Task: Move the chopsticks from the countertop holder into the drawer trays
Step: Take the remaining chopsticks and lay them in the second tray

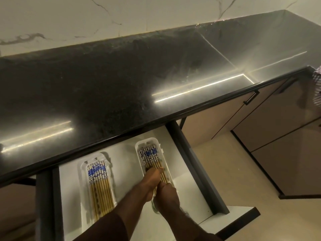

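Observation:
The drawer (199, 173) under the countertop is pulled out, with two white trays inside. The left tray (81, 168) holds a neat row of several chopsticks (99, 185), yellow with blue-and-white patterned tops. The right tray (139, 145) holds another bundle of chopsticks (152, 156). My left hand (150, 181) reaches over the right tray and its straight fingers press on the middle of that bundle. Just below it, my right hand (166, 193) curls around the bundle's lower ends. The countertop holder is not in view.
The black polished countertop (121, 75) spans the view, with a marbled white wall behind it. Beige cabinet doors with dark handles (251, 98) are at right. A checked cloth (317, 87) shows at the right edge. The tiled floor lies below the drawer.

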Demonstrator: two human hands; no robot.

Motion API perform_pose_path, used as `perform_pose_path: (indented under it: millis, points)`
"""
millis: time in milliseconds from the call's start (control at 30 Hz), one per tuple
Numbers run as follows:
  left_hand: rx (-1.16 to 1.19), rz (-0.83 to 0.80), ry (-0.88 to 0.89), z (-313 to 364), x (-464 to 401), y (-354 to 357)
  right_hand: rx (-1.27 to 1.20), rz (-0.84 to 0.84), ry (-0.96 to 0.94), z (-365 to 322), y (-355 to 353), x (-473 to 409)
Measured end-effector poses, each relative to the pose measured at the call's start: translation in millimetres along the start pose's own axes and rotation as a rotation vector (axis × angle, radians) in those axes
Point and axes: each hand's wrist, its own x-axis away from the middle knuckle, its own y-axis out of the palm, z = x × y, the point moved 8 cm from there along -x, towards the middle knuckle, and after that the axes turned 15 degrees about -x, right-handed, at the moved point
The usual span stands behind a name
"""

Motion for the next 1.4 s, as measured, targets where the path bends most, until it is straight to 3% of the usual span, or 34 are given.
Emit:
perform_pose_path:
  millis: [133, 367, 967, 1400]
  points:
    - [-0.012, 0.013, -0.013, 0.8, 1.6, -1.5, -0.198, 0.051, 0.076, 6.7, -2.7, 2.5]
    - [-0.003, 0.026, -0.016, 1.4, 4.7, -2.7, 0.12, -0.023, 0.0, -5.4, -3.4, 4.5]
    - [0.06, 0.02, 0.057, 2.5, 28.1, -5.1, 0.135, -0.078, -0.041, -18.8, -25.1, 17.9]
    - [-0.007, 0.191, 0.322, 16.1, 108.3, -33.3, 0.244, -0.075, -0.282, -70.8, -79.8, 52.2]
